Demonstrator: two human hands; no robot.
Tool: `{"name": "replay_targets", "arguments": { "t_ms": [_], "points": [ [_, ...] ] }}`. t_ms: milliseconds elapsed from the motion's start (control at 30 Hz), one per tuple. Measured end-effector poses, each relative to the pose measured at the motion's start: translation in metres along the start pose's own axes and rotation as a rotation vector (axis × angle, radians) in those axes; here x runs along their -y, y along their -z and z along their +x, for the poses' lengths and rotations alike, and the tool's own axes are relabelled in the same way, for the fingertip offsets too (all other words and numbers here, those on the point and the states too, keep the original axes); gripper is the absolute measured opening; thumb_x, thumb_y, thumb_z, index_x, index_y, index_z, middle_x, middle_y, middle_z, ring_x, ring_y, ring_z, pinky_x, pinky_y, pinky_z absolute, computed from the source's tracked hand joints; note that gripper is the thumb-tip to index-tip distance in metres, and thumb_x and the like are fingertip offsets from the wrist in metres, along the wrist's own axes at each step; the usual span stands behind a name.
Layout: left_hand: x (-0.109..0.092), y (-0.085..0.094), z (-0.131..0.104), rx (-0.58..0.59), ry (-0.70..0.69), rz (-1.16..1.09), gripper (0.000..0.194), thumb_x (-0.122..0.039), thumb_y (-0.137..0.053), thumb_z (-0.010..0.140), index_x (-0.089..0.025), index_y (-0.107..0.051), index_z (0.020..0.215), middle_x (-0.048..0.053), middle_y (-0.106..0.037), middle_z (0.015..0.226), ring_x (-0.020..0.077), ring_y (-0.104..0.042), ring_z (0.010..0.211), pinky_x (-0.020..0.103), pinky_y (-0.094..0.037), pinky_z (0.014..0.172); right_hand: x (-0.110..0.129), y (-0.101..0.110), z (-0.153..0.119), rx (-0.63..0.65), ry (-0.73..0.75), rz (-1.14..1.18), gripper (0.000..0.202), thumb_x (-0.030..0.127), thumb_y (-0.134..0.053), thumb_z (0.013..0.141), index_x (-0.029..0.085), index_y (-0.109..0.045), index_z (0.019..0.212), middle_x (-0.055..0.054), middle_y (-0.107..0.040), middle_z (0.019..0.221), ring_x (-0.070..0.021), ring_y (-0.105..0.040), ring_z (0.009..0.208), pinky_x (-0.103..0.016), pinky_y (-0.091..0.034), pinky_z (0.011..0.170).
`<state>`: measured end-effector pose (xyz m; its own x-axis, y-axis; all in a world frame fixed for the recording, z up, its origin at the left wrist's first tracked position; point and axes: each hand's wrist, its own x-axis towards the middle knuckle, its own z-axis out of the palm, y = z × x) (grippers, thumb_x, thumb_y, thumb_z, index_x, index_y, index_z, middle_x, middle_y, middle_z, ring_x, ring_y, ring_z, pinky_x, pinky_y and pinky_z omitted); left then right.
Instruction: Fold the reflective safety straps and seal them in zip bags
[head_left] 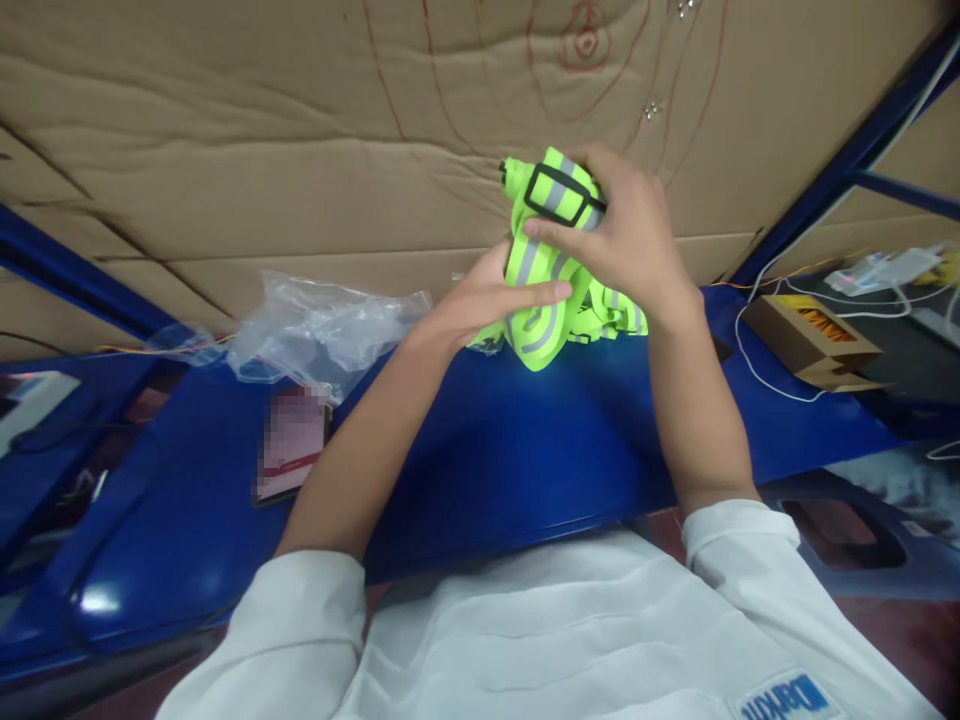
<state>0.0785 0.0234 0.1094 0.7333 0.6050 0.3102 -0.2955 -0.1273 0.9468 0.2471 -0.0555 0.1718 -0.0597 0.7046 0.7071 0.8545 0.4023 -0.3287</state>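
Observation:
Both my hands hold a neon-yellow reflective strap [529, 265] with grey stripes, gathered in folds above the blue table. My left hand [487, 295] is closed around its lower left side, the thumb lying across the folds. On the upper right, my right hand [626, 225] grips it beside a black rectangular buckle [556, 194], fingers partly hidden behind the strap. More of the same yellow strap material [611, 312] lies in a heap on the table, just behind and below my hands.
A blue table [525, 450] spans the front, backed by a cardboard wall [262, 180]. Crumpled clear plastic bags [322, 325] lie at left, near a notebook-like flat object [292, 445]. An open cardboard box [814, 340] and white cables stand at right. Blue metal posts flank both sides.

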Motion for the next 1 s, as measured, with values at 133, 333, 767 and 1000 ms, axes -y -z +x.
{"name": "replay_targets", "arguments": {
  "t_ms": [133,333,767,1000],
  "points": [
    [0.016,-0.011,0.005,-0.015,0.012,-0.055,0.061,-0.025,-0.098,0.062,-0.017,-0.072,0.116,0.007,-0.077,0.12,0.0319,-0.07,0.123,0.041,-0.059,0.105,0.008,-0.002,-0.002,0.082,-0.018,0.072,0.041,0.058,-0.076,0.089,0.033,-0.067,0.12,-0.003,-0.072,0.13,-0.0335,-0.064,0.124,-0.047,-0.05,0.112],
    [0.023,0.002,0.0,0.14,0.158,-0.12,0.057,-0.028,-0.1,0.062,-0.016,-0.076,0.113,0.011,-0.078,0.117,0.0302,-0.075,0.108,0.04,-0.062,0.095,0.01,0.0,-0.005,0.045,-0.019,0.141,0.029,0.051,-0.074,0.093,0.029,-0.069,0.109,-0.003,-0.075,0.117,-0.03,-0.068,0.111,-0.045,-0.053,0.102],
    [0.021,-0.01,-0.007,0.274,0.18,-0.24,0.038,-0.029,-0.098,0.068,-0.012,-0.076,0.093,0.008,-0.076,0.089,0.0226,-0.076,0.084,0.035,-0.064,0.082,0.013,0.009,-0.007,0.025,-0.199,0.21,0.029,0.063,-0.071,0.085,0.034,-0.072,0.088,0.0,-0.077,0.096,-0.0329,-0.069,0.1,-0.048,-0.057,0.085],
    [0.024,-0.005,-0.004,0.211,0.173,-0.042,0.043,-0.034,-0.098,0.067,-0.013,-0.075,0.096,0.006,-0.073,0.085,0.0189,-0.071,0.073,0.032,-0.061,0.071,0.016,0.015,-0.006,0.01,-0.095,0.124,0.026,0.051,-0.077,0.085,0.027,-0.068,0.082,0.001,-0.067,0.08,-0.022,-0.058,0.075,-0.038,-0.043,0.069]
  ]
}}
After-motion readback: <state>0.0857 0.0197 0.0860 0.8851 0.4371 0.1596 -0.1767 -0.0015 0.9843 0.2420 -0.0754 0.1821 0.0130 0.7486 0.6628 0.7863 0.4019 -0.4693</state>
